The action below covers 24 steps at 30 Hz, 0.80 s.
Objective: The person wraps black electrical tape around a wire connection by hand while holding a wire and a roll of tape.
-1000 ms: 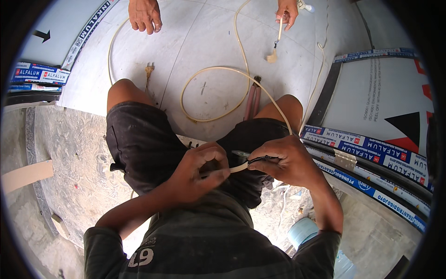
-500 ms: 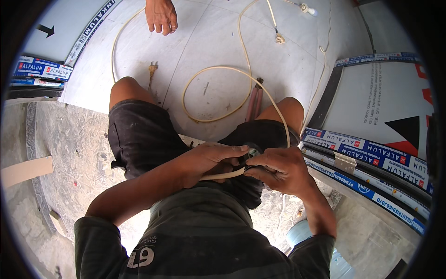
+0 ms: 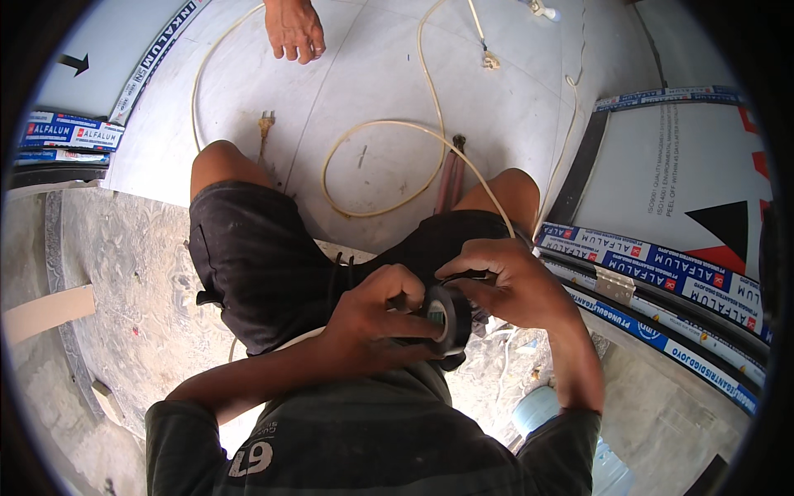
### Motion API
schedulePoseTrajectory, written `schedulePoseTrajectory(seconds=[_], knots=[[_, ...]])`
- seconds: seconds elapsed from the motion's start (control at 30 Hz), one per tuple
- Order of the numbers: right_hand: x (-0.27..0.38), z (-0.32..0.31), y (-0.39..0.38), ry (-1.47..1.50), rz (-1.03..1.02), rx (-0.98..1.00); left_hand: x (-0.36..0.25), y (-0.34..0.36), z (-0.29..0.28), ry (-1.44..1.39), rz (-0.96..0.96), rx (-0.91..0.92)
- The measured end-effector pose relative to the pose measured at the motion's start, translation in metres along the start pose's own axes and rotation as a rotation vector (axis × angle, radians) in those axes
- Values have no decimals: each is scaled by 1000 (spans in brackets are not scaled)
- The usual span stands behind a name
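Observation:
A roll of black electrical tape (image 3: 461,321) is in front of my belly, its pale core facing left. My left hand (image 3: 374,318) grips it, fingers at the core side. Just right of and above the roll, my right hand (image 3: 509,281) is closed in a pinch on a thin dark strip, which looks like the tape's end. An off-white cable (image 3: 364,124) lies looped on the floor ahead, and one stretch runs back over my right thigh toward my right hand. A pale length of cable (image 3: 304,337) shows beside my left forearm; its end is hidden.
Pliers with reddish handles (image 3: 452,175) lie by my right knee. A plug (image 3: 265,124) lies near my left knee, and a cable end (image 3: 490,60) farther off. Another person's hand (image 3: 294,31) rests ahead. Wrapped panels (image 3: 678,182) stand right; a clear bottle (image 3: 608,471) is lower right.
The tape roll has come down and turned its core into view. My right hand has lifted slightly with a dark strip. The cable that ran between my hands has dropped behind my left forearm.

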State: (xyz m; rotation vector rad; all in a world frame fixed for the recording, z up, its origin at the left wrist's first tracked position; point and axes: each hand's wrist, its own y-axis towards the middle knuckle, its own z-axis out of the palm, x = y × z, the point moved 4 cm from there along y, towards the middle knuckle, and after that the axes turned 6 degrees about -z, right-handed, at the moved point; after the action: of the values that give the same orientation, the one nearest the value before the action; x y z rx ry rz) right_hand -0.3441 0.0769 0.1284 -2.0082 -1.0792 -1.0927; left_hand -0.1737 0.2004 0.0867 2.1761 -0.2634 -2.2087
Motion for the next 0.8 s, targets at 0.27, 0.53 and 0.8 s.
schedulePoseTrajectory(seconds=[0.27,0.53,0.8], knots=[[10,-5,14,93,339,273,4,-7,17,588,155,93],[7,0,0,0,244,129,2,4,-3,80,-181,-22],[5,1,-17,-21,174,-119,12,14,3,-240,-596,54]])
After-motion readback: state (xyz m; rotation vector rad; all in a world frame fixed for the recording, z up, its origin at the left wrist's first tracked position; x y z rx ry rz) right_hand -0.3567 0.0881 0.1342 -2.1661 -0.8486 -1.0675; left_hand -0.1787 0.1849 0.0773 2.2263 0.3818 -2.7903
